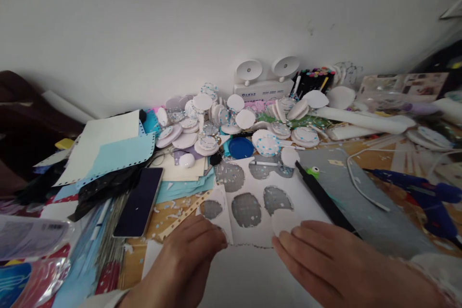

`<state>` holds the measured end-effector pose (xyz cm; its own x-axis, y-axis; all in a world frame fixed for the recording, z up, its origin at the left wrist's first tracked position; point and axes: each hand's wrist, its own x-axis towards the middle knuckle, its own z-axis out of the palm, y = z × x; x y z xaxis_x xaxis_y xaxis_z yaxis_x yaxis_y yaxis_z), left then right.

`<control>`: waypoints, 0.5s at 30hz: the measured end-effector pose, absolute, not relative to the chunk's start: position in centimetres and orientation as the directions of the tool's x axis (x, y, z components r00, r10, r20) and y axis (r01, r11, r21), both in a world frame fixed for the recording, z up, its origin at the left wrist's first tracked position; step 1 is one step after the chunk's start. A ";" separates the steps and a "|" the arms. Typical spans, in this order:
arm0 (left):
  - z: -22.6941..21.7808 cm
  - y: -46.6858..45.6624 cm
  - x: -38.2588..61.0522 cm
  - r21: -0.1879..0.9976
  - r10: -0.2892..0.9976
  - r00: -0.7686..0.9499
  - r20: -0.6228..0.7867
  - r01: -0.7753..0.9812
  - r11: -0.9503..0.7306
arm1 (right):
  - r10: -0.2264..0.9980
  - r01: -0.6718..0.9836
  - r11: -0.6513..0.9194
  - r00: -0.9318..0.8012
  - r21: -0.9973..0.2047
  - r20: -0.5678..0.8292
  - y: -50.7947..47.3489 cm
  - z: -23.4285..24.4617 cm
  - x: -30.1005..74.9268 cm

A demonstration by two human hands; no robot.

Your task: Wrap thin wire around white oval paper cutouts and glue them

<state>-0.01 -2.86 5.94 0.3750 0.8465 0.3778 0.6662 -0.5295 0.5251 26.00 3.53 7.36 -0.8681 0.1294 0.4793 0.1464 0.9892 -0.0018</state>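
A white sheet of paper (pixel 252 192) with several round holes cut out of it lies on the table in front of me. My left hand (pixel 187 255) rests on its near left corner, fingers curled together and pinching the paper edge. My right hand (pixel 325 260) lies at the sheet's near right, fingers closed around a white cut-out paper circle (pixel 285 220). A black rod-like tool with a green googly-eyed top (pixel 325 197) lies diagonally just beyond my right hand.
A heap of white round discs (pixel 238 120) fills the back of the table by the wall. A blue lid (pixel 241 147), a dark phone (pixel 139 202), stacked papers (pixel 108 147), a blue glue gun (pixel 426 197), a white cable (pixel 357 178) and marker pens (pixel 312 79) surround the work spot.
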 end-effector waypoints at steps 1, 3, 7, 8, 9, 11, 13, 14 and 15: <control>6.0 -2.9 -0.1 0.601 0.870 0.365 0.332 0.628 -0.494 | 0.098 0.122 0.992 -0.883 0.023 0.458 3.5 7.6 26.1; 6.2 -2.9 -0.4 0.698 0.891 0.376 0.253 0.566 -0.438 | 0.080 0.113 0.992 -0.899 0.053 0.430 3.2 7.8 26.2; 6.9 -3.2 -0.2 0.632 0.874 0.466 0.133 0.640 -0.438 | 0.254 0.306 0.952 -0.801 0.007 0.542 2.7 6.3 26.3; 7.1 -3.3 0.1 0.587 0.864 0.481 0.145 0.662 -0.467 | 0.304 0.347 0.937 -0.777 -0.027 0.551 2.6 5.7 26.3; 7.2 -3.4 0.4 0.545 0.855 0.489 0.171 0.676 -0.496 | 0.342 0.369 0.927 -0.765 -0.063 0.545 2.5 5.1 26.3; 7.2 -3.4 1.2 0.488 0.837 0.491 0.239 0.685 -0.541 | 0.389 0.382 0.915 -0.754 -0.128 0.530 2.4 4.3 26.2; 7.0 -3.1 1.8 0.472 0.831 0.493 0.258 0.686 -0.553 | 0.415 0.377 0.908 -0.746 -0.184 0.522 2.3 4.2 26.0; 6.8 -3.0 2.0 0.472 0.826 0.506 0.250 0.681 -0.560 | 0.420 0.368 0.907 -0.756 -0.205 0.502 2.3 4.2 25.9; 6.7 -2.8 2.2 0.470 0.817 0.525 0.240 0.673 -0.571 | 0.423 0.360 0.906 -0.772 -0.223 0.475 2.3 4.4 25.8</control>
<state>2.17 -2.80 6.73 0.5249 0.8166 0.2403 0.6731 -0.5710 0.4700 25.77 2.29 4.40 -0.7717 0.4230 0.4750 0.3595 0.9061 -0.2228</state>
